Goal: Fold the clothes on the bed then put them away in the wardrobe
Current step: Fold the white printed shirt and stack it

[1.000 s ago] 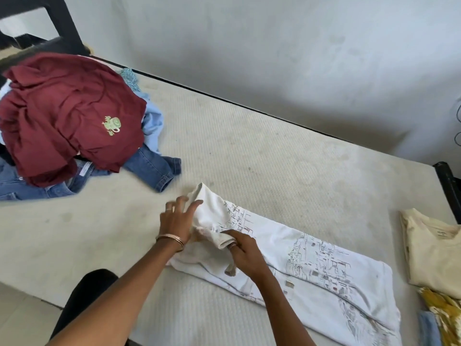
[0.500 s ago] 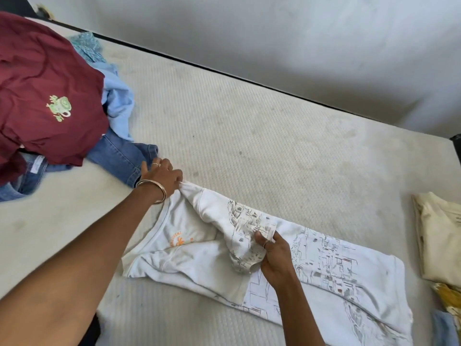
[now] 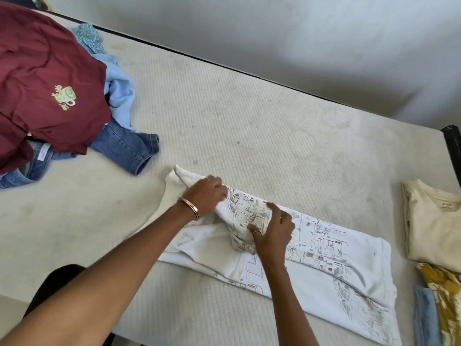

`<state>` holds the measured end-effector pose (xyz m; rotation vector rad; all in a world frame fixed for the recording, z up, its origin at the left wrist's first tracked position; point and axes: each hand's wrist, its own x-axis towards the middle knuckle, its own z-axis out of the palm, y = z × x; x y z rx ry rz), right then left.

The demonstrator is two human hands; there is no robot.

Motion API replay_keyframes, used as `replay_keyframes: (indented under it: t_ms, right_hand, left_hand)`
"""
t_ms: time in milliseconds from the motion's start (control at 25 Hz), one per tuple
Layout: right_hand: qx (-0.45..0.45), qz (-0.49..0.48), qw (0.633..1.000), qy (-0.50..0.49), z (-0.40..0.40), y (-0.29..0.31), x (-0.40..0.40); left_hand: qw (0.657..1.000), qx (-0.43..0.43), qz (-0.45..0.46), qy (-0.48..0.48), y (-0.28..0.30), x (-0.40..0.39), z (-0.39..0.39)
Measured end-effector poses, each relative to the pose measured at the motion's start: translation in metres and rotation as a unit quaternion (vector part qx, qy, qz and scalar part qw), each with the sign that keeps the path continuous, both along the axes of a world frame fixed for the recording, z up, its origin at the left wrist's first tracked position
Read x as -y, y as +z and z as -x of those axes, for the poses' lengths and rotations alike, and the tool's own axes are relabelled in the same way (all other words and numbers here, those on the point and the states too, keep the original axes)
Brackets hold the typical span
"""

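A white T-shirt [image 3: 324, 265] with a line-drawing print lies lengthwise on the cream mattress [image 3: 249, 126], folded narrow. My left hand [image 3: 205, 196], a bangle on its wrist, grips the shoulder fold near the shirt's left end. Just to its right, my right hand [image 3: 273, 233] pinches the printed sleeve between thumb and fingers, its index finger stretched out over the cloth. The collar end at the far left lies loosely bunched. No wardrobe is in view.
An unfolded pile sits at the left: a maroon T-shirt [image 3: 45, 78], blue jeans [image 3: 124, 148], a light blue garment [image 3: 122, 96]. Folded items lie at the right edge: a cream shirt [image 3: 434, 226], a yellow patterned cloth [image 3: 444, 295]. A black bed post [image 3: 452, 143] stands at the right.
My left hand has moved right from the shirt's far-left corner toward my right hand, bringing the shoulder fold inward. My right hand stays on the printed sleeve.
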<state>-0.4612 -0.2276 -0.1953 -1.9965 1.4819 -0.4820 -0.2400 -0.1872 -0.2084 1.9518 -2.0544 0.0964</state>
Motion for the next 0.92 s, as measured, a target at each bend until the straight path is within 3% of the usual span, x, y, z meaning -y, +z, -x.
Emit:
replay_keyframes:
  t_ms: [40, 120, 200, 280, 320, 360, 440, 480, 520, 560, 680, 720, 800, 920]
  right_hand:
    - [-0.007, 0.082, 0.994, 0.076, 0.003, -0.005, -0.011]
    - [-0.074, 0.193, 0.955, 0.213, 0.011, -0.014, -0.031]
    - [-0.147, 0.26, 0.921, 0.25, 0.022, -0.022, -0.038]
    - [-0.171, 0.302, 0.909, 0.232, 0.027, -0.025, -0.036]
    - [-0.162, 0.31, 0.908, 0.23, 0.027, -0.022, -0.034]
    - [-0.136, 0.296, 0.916, 0.235, 0.027, -0.018, -0.032]
    - [-0.074, 0.247, 0.937, 0.236, 0.026, -0.009, -0.029]
    - [-0.052, 0.234, 0.943, 0.23, 0.027, -0.005, -0.03]
    - [-0.035, 0.218, 0.95, 0.219, 0.028, -0.002, -0.03]
    - [-0.012, 0.193, 0.962, 0.19, 0.03, 0.002, -0.033]
    - [0.125, 0.008, 0.992, -0.028, 0.033, -0.001, -0.041]
    - [0.184, -0.09, 0.969, -0.14, 0.03, -0.001, -0.045]
    - [0.271, -0.254, 0.872, -0.318, 0.018, 0.002, -0.06]
    - [0.42, -0.32, 0.776, -0.345, -0.004, 0.009, -0.083]
  left_hand:
    - [0.999, -0.013, -0.02, -0.038, -0.007, -0.002, 0.014]
    - [0.997, -0.036, -0.074, -0.013, -0.013, -0.009, 0.031]
    - [0.995, -0.035, -0.077, 0.06, -0.019, -0.021, 0.034]
    - [0.976, -0.079, -0.049, 0.196, -0.015, -0.034, 0.038]
    - [0.946, -0.132, -0.044, 0.294, -0.009, -0.04, 0.044]
    - [0.889, -0.214, -0.06, 0.401, -0.003, -0.044, 0.051]
    - [0.693, -0.501, -0.115, 0.506, 0.003, -0.047, 0.066]
    - [0.586, -0.637, -0.107, 0.49, 0.002, -0.047, 0.073]
    - [0.51, -0.715, -0.092, 0.468, 0.005, -0.045, 0.077]
    - [0.475, -0.746, -0.08, 0.46, 0.007, -0.042, 0.079]
    - [0.436, -0.773, -0.053, 0.457, 0.02, -0.027, 0.08]
    - [0.417, -0.788, -0.049, 0.45, 0.024, -0.022, 0.08]
    - [0.367, -0.818, -0.052, 0.441, 0.031, -0.015, 0.081]
    - [0.324, -0.829, -0.067, 0.451, 0.032, -0.011, 0.082]
